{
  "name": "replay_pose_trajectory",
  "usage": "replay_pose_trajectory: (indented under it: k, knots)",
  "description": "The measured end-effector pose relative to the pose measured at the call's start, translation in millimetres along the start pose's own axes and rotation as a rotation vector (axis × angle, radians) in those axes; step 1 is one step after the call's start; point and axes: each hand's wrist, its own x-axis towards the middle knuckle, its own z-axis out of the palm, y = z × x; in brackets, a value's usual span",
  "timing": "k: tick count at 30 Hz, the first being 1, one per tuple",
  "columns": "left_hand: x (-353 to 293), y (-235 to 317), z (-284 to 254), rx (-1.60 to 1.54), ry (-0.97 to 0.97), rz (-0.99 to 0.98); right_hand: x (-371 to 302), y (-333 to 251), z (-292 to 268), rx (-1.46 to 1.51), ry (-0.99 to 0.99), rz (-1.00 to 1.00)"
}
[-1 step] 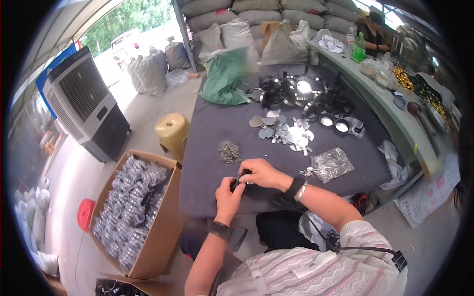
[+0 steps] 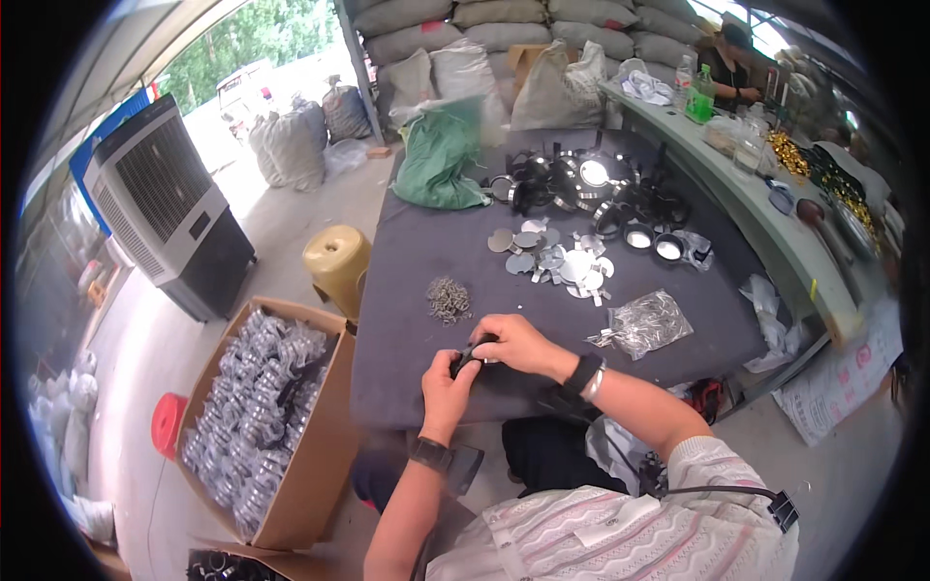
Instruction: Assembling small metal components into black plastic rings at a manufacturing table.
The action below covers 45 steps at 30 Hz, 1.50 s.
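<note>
Over the near part of the dark cloth-covered table (image 2: 407, 387), my left hand (image 2: 448, 392) and my right hand (image 2: 513, 344) meet. Their fingers are closed on one small black part (image 2: 475, 355), mostly covered by the fingertips; its exact kind I cannot make out. Just beyond lies a heap of small metal fasteners (image 2: 449, 300). Thin round metal discs (image 2: 577, 265) are scattered farther back. To the right of my hands rests a clear bag of slim metal pins (image 2: 647, 323). Black and silver ring-shaped parts (image 2: 581, 186) are piled at the far side.
A green sack (image 2: 441, 160) sits at the table's far left corner. On the floor at left stand a carton of plastic-wrapped parts (image 2: 329, 416), a yellow stool (image 2: 336, 257) and an air cooler (image 2: 165, 203). A cluttered bench (image 2: 717, 165) runs along the right, where another person (image 2: 733, 68) sits.
A little more of the black part shows between my fingers, and my right hand has shifted very slightly. Everything on the table stays put.
</note>
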Motion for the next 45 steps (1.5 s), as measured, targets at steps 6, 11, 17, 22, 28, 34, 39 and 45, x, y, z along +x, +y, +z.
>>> replay_pose_trajectory:
  k: [6, 11, 17, 22, 28, 34, 39, 45]
  knots:
    - [-3.5, 18.9, -18.0, -0.652, -0.124, -0.411, -38.6, -18.1, -25.2, 0.792, 0.149, 0.465]
    - [-6.0, 16.8, -4.9, -0.34, -0.091, -0.064, -28.5, -16.3, -31.9, 1.028, 0.102, 0.355]
    - [-7.5, 6.6, -9.6, -0.231, -0.12, -0.121, 49.4, -65.2, -168.2, 0.525, 0.569, 0.04]
    - [-4.6, 7.5, 0.4, -0.21, -0.109, -0.09, 57.2, -16.4, -244.8, 0.232, 0.847, -0.044]
    - [-5.7, -5.3, -26.3, -0.294, -0.211, -0.231, 3.7, -27.7, -49.8, 0.526, 0.32, 0.25]
    - [8.8, 26.0, -130.1, -0.22, -0.179, -0.154, -39.3, -66.7, 15.3, 0.331, 0.067, 0.22]
    - [-79.4, 36.9, -270.6, 0.196, 0.418, -0.259, -38.0, 1.8, 18.7, 0.496, -0.06, 0.288]
    - [-284.3, 66.1, -403.3, 1.131, 0.781, -0.886, -33.2, 19.6, 40.8, 0.486, -0.147, 0.287]
